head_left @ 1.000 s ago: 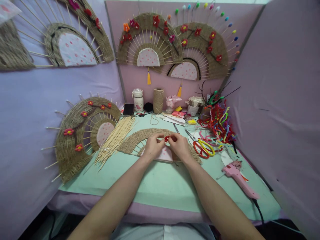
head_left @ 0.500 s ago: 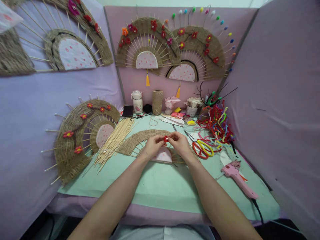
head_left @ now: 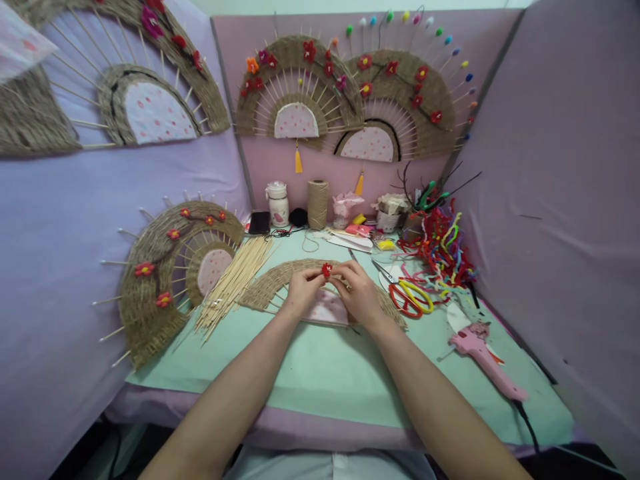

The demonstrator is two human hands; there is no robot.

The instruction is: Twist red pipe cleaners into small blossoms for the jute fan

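Observation:
A small red flower (head_left: 327,269), fuzzy like pipe cleaner with a pale centre, is pinched at its left edge by my left hand (head_left: 305,288). My right hand (head_left: 356,292) has its curled fingertips at the flower's right side; the exact contact is partly hidden. Both hands are above a half-round fan (head_left: 280,275) of woven twine on thin sticks, which lies flat on the table. Its pale spotted centre piece (head_left: 325,308) shows between my wrists. My right forearm and hand cover part of the fan's right side.
Scissors with red and yellow handles (head_left: 411,297) lie right of the fan. A pink glue gun (head_left: 490,363) rests farther right, its cord running off the front edge. Left lies a bundle of thin sticks (head_left: 235,287). Behind stand a twine spool (head_left: 318,204) and a white bottle (head_left: 277,204).
The flower has moved slightly left and up, turning its face more to view. My right fingers have shifted their hold on it. The whole view has moved a little.

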